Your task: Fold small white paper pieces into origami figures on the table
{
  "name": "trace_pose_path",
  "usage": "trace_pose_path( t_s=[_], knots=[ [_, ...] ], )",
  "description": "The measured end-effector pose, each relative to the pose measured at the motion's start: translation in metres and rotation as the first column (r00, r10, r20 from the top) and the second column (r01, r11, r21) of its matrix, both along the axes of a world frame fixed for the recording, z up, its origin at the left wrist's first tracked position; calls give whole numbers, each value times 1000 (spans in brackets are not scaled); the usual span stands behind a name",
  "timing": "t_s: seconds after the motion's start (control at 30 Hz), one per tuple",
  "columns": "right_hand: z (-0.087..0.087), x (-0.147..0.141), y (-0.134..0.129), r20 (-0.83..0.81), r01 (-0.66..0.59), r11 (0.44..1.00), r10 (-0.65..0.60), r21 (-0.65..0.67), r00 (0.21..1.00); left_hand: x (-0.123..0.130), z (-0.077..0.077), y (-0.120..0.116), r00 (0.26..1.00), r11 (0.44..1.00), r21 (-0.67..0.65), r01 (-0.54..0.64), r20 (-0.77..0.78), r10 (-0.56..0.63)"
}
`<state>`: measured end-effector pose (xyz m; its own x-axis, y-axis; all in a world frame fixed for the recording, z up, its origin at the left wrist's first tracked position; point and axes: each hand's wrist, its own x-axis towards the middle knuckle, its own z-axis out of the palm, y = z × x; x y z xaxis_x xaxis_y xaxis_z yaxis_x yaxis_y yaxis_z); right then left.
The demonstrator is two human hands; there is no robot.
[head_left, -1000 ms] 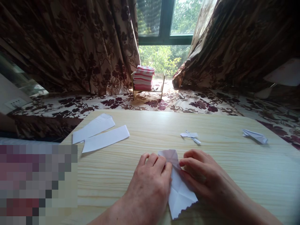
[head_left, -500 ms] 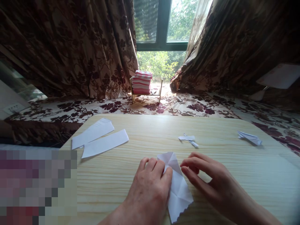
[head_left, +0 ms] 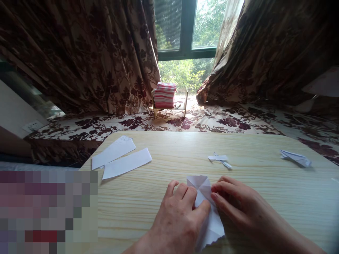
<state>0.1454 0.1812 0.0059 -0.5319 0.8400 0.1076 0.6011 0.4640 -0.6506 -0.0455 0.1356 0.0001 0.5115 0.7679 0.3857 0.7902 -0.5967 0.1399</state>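
Observation:
A creased white sheet of paper (head_left: 212,225) with a wavy near edge lies between my hands on the wooden table. Diagonal and crossing fold lines mark its far part. My left hand (head_left: 180,211) is closed over the paper's left side, its thumb pressed on the sheet and its bent fingers along the edge. On the other side, my right hand (head_left: 241,201) has thumb and fingers drawn together at the right edge, pinching it. My left hand covers much of the sheet's left part.
Two white paper strips (head_left: 127,164) (head_left: 113,152) lie at the table's far left. Beyond my hands is a small crossed paper piece (head_left: 219,159), with a folded paper piece (head_left: 295,158) farther right. Folded pink-and-white cloths (head_left: 164,96) sit on a small stand by the window.
My right hand has closed in on the paper's right edge. My left thumb has shifted right across the sheet. The whole view has swung slightly left.

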Motion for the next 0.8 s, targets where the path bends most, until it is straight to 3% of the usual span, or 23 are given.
trace_pose_path(
  t_s=[0.4,0.8],
  knots=[
    [2,1,-1,15,-39,999,40,-21,999,2,1,-1,1000,999,29,16,-23,-16],
    [1,-3,-1,112,-59,997,53,45,992,1,4,-3,995,992,-101,-76,-76,68]
  ],
)
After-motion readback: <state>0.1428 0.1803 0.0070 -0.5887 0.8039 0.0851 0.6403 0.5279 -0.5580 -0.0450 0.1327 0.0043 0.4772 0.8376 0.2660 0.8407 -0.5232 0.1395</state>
